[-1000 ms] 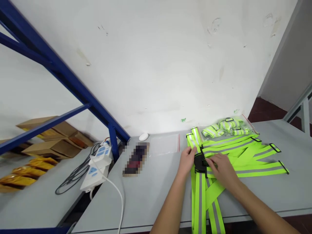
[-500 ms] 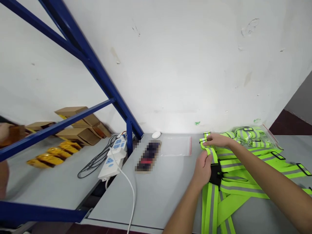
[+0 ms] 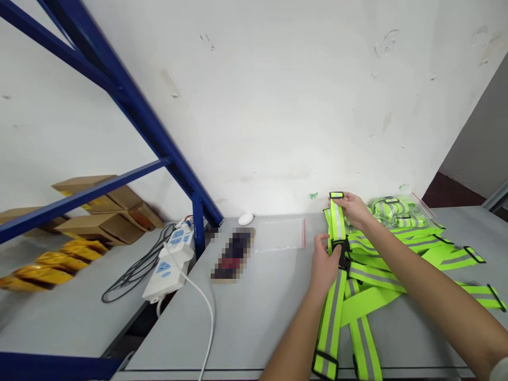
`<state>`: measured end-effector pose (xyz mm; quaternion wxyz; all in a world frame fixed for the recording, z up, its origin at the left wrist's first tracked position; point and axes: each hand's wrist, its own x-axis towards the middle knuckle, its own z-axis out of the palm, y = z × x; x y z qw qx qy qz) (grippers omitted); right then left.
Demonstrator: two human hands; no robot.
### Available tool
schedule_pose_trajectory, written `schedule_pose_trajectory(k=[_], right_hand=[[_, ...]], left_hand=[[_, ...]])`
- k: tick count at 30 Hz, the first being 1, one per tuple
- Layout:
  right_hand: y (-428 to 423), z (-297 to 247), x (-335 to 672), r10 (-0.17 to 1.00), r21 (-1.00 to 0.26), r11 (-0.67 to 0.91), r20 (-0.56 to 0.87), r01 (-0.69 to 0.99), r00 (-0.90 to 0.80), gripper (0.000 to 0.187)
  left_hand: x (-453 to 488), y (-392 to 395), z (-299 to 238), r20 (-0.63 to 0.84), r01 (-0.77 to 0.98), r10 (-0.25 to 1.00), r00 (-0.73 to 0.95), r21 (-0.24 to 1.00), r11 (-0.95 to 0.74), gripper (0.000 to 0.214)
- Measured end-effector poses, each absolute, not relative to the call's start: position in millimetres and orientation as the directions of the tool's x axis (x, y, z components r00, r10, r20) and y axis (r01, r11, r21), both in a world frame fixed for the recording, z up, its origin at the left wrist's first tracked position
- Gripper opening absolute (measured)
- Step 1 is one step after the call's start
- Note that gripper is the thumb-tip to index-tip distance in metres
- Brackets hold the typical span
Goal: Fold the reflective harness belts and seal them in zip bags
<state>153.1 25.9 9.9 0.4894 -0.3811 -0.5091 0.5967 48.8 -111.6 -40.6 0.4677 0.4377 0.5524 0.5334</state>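
Observation:
A neon-yellow reflective strap (image 3: pixel 338 225) with a grey stripe runs between my two hands. My right hand (image 3: pixel 354 209) pinches its upper end beside a black slider buckle (image 3: pixel 336 195), lifted near the wall. My left hand (image 3: pixel 324 263) is closed around the lower part of the strap, with its thumb at a black buckle (image 3: pixel 342 253). More reflective straps (image 3: pixel 371 304) of the same kind lie in a loose pile to the right and below. Another black slide (image 3: pixel 325 365) lies near the table's front edge.
A clear bag of rolled straps (image 3: pixel 399 211) lies at the back right. Left are a flat zip bag (image 3: pixel 280 234), a white oval object (image 3: pixel 245 218), a blurred-out flat item (image 3: pixel 234 255) and a power strip (image 3: pixel 170 264) with a white cable. A blue rack frame (image 3: pixel 146 124) divides the tables.
My right hand has raised the strap end, so the strap is now stretched upright. My left hand has shifted down onto the buckle. The view has turned slightly right.

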Motion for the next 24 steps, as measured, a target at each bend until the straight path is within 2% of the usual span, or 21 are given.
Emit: schedule_pose_trajectory(k=[4, 8, 9, 11, 14, 18, 21, 24], right_hand=[[19, 21, 151, 0.976, -0.977, 0.066, 0.106, -0.205, -0.192, 0.03], [3, 30, 152, 0.961, -0.972, 0.162, 0.195, -0.173, -0.197, 0.034], [-1, 31, 154, 0.953, -0.972, 0.208, 0.226, -0.106, -0.204, 0.034], [-5, 29, 159, 0.94, -0.948, 0.288, 0.253, 0.134, -0.227, 0.036], [-11, 19, 171, 0.951, -0.84, 0.287, 0.194, 0.46, -0.24, 0.044], [-32, 1, 187, 0.956, -0.767, 0.276, 0.155, 0.58, -0.25, 0.046], [-55, -11, 199, 0.921, -0.654, 0.377, 0.187, 0.656, -0.343, 0.037], [-74, -23, 209, 0.865, -0.523, 0.496, 0.221, 0.693, -0.451, 0.036]], left_hand=[[49, -109, -42, -0.116, -0.159, 0.982, -0.149, 0.983, 0.092, 0.056], [50, -109, -38, -0.169, -0.247, 0.979, -0.111, 0.959, 0.138, 0.047], [50, -110, -37, -0.174, -0.254, 0.979, -0.108, 0.957, 0.142, 0.045], [50, -109, -37, -0.177, -0.25, 0.977, -0.115, 0.957, 0.144, 0.041], [48, -108, -40, -0.187, -0.222, 0.972, -0.143, 0.963, 0.153, 0.036], [47, -107, -39, -0.239, -0.176, 0.954, -0.184, 0.962, 0.207, 0.035], [47, -107, -34, -0.253, -0.146, 0.946, -0.201, 0.963, 0.226, 0.039], [47, -108, -31, -0.262, -0.128, 0.941, -0.213, 0.963, 0.239, 0.04]])
